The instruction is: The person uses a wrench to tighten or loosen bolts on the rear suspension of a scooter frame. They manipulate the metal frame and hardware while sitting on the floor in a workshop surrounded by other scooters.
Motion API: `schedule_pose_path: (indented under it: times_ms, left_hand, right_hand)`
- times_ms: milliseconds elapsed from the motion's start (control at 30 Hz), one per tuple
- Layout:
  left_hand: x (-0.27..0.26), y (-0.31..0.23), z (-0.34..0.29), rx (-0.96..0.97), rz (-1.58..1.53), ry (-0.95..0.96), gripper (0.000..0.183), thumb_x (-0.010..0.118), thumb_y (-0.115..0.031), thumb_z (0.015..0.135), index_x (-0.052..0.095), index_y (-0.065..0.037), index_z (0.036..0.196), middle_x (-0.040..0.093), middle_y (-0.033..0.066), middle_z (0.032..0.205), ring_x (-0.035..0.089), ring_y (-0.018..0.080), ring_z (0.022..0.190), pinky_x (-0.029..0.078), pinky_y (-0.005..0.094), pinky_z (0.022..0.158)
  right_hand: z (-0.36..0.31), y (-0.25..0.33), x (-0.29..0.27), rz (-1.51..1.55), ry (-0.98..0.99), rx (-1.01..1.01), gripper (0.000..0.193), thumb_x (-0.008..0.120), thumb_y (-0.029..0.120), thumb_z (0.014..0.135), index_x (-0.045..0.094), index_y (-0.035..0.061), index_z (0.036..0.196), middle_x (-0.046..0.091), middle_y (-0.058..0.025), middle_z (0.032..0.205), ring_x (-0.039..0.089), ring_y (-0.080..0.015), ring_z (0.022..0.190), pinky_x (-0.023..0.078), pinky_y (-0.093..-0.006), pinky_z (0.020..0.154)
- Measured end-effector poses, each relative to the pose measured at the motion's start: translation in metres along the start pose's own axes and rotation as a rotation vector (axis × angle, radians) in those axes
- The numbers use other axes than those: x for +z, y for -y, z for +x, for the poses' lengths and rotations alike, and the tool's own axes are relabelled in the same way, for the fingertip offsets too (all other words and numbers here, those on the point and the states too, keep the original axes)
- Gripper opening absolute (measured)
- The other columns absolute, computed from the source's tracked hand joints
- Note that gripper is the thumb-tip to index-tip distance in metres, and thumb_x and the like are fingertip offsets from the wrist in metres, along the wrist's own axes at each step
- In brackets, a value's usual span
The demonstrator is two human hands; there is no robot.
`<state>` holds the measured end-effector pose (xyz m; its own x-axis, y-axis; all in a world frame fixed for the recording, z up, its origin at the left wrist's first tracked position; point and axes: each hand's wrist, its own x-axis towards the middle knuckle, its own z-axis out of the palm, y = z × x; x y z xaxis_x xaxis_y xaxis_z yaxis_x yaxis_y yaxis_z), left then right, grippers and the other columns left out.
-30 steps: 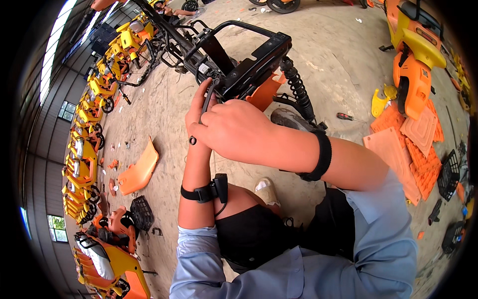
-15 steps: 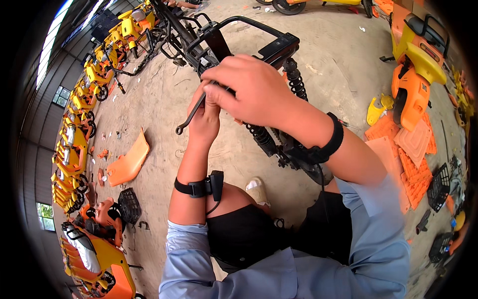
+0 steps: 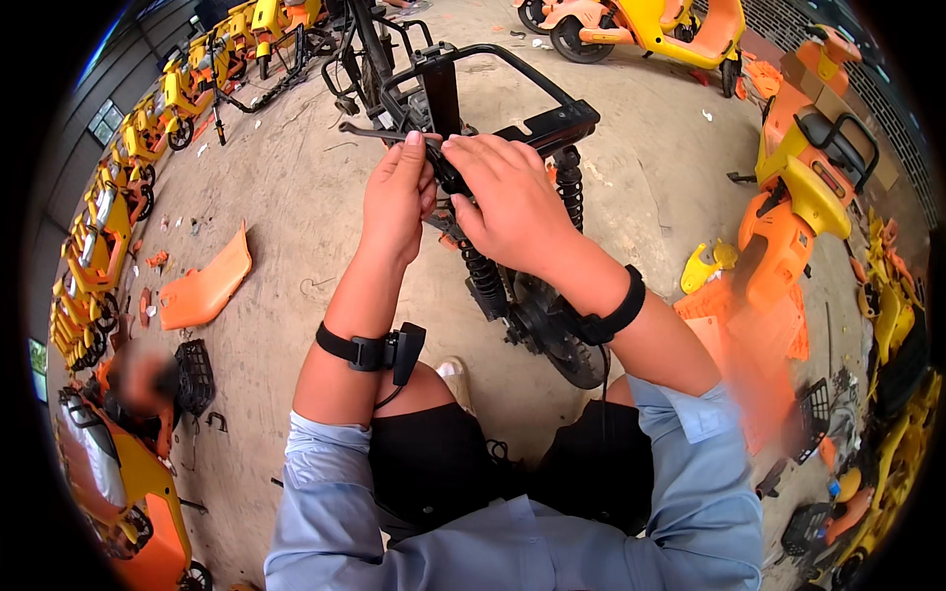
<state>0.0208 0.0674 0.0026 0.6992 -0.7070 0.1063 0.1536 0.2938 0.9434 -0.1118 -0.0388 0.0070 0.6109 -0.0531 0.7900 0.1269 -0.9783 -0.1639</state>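
Note:
My left hand [image 3: 399, 202] is closed around a dark ring-ended wrench [image 3: 367, 131]. One end of it sticks out to the left past my thumb; the other end is hidden at the fingers. Beside it my right hand [image 3: 512, 197] lies over the dark parts of a stripped black scooter frame [image 3: 441, 94]. Its fingers are stretched towards the left hand, with the thumb apart below them. What lies under the fingertips is mostly hidden. Below the hands are the frame's coil-spring shock absorber [image 3: 483, 279] and rear wheel [image 3: 562, 340].
Yellow scooters [image 3: 177, 94] line the left side, and more yellow and orange ones [image 3: 680, 30] stand at the back right. An orange panel [image 3: 207, 286] lies on the floor to the left. Orange panels [image 3: 734, 325] and a black basket [image 3: 813, 419] lie at right.
The wrench has swung from pointing down towards me to pointing left, nearly level. My right hand has shifted off its shaft onto the frame beside my left hand. The view has also shifted.

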Motion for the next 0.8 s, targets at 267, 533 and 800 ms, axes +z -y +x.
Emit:
schedule_pose_path:
  times_ms: [267, 533, 800]
  left_hand:
    - [0.017, -0.032, 0.01, -0.107, 0.23, -0.09, 0.032, 0.062, -0.038, 0.102, 0.068, -0.007, 0.097, 0.045, -0.0091, 0.065, 0.036, 0.0031, 0.054, 0.026, 0.0226, 0.047]
    - [0.012, -0.017, 0.014, 0.06, 0.269, -0.088, 0.04, 0.065, -0.036, 0.101, 0.071, 0.001, 0.116, 0.07, 0.0046, 0.098, 0.06, 0.01, 0.088, 0.048, 0.0258, 0.077]
    - [0.003, -0.023, 0.021, 0.097, 0.565, 0.023, 0.039, 0.065, -0.032, 0.101, 0.073, 0.005, 0.111, 0.072, 0.0033, 0.094, 0.061, 0.009, 0.086, 0.049, 0.0264, 0.076]
  right_hand:
    - [-0.002, 0.009, -0.003, -0.098, 0.033, -0.003, 0.057, 0.07, 0.014, 0.082, 0.058, -0.0028, 0.134, 0.059, -0.0169, 0.133, 0.052, -0.0343, 0.125, 0.038, -0.0468, 0.106]
    - [-0.01, 0.02, 0.009, -0.114, 0.052, 0.065, 0.062, 0.066, 0.01, 0.083, 0.053, -0.0024, 0.142, 0.056, -0.0213, 0.141, 0.05, -0.0352, 0.131, 0.041, -0.0473, 0.106]
    - [-0.005, -0.001, -0.003, 0.097, -0.081, 0.176, 0.042, 0.064, 0.01, 0.086, 0.063, 0.0014, 0.127, 0.067, -0.0147, 0.118, 0.058, -0.0337, 0.12, 0.043, -0.0451, 0.1]
